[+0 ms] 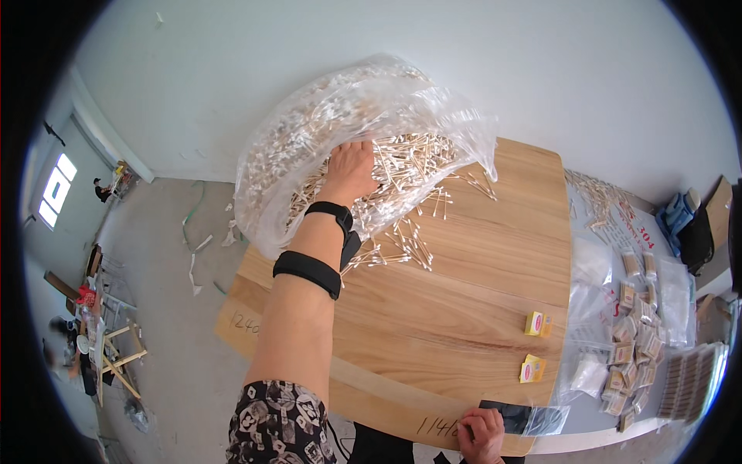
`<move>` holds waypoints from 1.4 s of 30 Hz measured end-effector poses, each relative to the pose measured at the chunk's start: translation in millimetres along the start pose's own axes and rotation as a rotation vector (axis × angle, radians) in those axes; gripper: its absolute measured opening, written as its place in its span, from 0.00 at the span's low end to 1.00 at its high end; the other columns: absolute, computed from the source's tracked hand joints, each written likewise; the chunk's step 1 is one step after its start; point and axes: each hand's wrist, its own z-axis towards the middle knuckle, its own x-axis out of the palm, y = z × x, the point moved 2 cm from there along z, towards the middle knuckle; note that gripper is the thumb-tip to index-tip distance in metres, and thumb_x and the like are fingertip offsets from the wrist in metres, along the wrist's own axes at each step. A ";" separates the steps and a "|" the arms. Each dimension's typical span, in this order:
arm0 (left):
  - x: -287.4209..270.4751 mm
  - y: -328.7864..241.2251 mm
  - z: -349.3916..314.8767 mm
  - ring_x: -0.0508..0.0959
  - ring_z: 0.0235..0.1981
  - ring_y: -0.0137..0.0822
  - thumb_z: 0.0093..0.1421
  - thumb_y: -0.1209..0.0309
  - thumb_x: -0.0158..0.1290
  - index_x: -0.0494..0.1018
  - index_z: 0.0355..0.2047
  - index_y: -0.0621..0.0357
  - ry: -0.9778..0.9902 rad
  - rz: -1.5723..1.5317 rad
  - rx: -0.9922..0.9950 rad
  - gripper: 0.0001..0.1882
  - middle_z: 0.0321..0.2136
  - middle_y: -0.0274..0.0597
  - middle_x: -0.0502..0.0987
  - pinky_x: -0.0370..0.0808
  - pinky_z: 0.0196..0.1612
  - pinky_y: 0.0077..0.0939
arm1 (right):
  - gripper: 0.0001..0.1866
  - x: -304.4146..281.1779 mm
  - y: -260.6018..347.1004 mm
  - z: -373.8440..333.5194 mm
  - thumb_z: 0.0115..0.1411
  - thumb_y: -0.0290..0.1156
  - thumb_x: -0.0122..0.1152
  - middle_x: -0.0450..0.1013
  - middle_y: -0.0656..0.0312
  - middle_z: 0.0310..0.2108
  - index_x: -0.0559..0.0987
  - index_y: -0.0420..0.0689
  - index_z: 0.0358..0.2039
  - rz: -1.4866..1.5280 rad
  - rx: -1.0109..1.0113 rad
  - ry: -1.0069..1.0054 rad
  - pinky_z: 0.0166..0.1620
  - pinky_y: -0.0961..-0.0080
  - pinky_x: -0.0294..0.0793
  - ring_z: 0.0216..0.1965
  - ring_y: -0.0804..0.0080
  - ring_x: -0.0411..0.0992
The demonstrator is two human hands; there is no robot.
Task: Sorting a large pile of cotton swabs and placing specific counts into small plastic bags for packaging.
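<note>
My left hand [353,172] reaches into the mouth of a large clear plastic bag [270,174] full of cotton swabs [410,158]. Its fingers bend down and close among the swabs, with the fingertips hidden. Loose swabs [406,246] have spilled from the bag onto the wooden table [464,286]. At the table's near edge rests my right hand [481,435], fingers curled in; what they hold, if anything, is hidden. Beside it lies a dark, flat plastic piece [506,416] with a clear plastic end.
Two small yellow boxes [533,323] stand on the table's right side. Further right, a grey surface [599,417] carries several small packs of swabs [638,332], clear plastic bags [591,375] and a ribbed stack [690,383]. A wall [572,85] rises behind the table.
</note>
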 end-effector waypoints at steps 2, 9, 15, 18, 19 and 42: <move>1.1 -3.1 5.5 0.68 0.59 0.51 0.42 0.66 0.67 0.55 0.64 0.70 -0.015 0.022 0.001 0.51 0.56 0.58 0.69 0.64 0.60 0.44 | 0.06 -1.9 1.9 2.1 0.53 0.24 0.63 0.72 0.53 0.34 0.76 0.41 0.32 0.003 0.004 -0.004 0.42 0.57 0.70 0.38 0.51 0.71; 8.0 -24.9 4.8 0.74 0.50 0.56 0.43 0.76 0.60 0.63 0.55 0.71 -0.039 0.046 0.002 0.37 0.44 0.61 0.76 0.69 0.55 0.46 | 0.06 -2.2 -1.6 1.3 0.53 0.24 0.63 0.72 0.53 0.35 0.76 0.41 0.32 -0.006 0.024 -0.002 0.42 0.58 0.70 0.37 0.51 0.71; 15.3 -13.0 -4.7 0.77 0.42 0.57 0.44 0.80 0.56 0.65 0.48 0.72 -0.272 0.008 0.108 0.28 0.38 0.61 0.78 0.73 0.48 0.47 | 0.07 -1.4 -0.3 1.1 0.53 0.23 0.63 0.72 0.53 0.35 0.76 0.40 0.33 0.007 0.018 0.011 0.42 0.58 0.70 0.37 0.51 0.70; 11.6 -13.6 -8.2 0.78 0.41 0.57 0.45 0.81 0.56 0.65 0.48 0.72 -0.183 0.015 0.102 0.27 0.36 0.62 0.78 0.76 0.44 0.44 | 0.06 -1.0 0.4 -0.3 0.53 0.23 0.63 0.72 0.53 0.35 0.76 0.40 0.33 0.015 0.009 0.007 0.42 0.58 0.70 0.37 0.51 0.70; 7.8 -18.0 -8.9 0.78 0.41 0.56 0.44 0.81 0.56 0.64 0.48 0.72 -0.205 0.007 0.097 0.28 0.36 0.63 0.77 0.77 0.41 0.43 | 0.06 -1.4 -0.1 -0.5 0.53 0.23 0.63 0.72 0.53 0.35 0.76 0.40 0.33 0.010 0.014 0.006 0.42 0.58 0.70 0.37 0.51 0.70; 8.0 -125.5 -98.7 0.74 0.40 0.50 0.50 0.81 0.52 0.62 0.56 0.71 -0.103 -0.058 0.271 0.30 0.39 0.56 0.73 0.73 0.43 0.40 | 0.08 8.9 -11.3 -1.1 0.46 0.21 0.63 0.71 0.59 0.33 0.74 0.44 0.28 0.013 -0.011 -0.009 0.36 0.64 0.68 0.33 0.57 0.69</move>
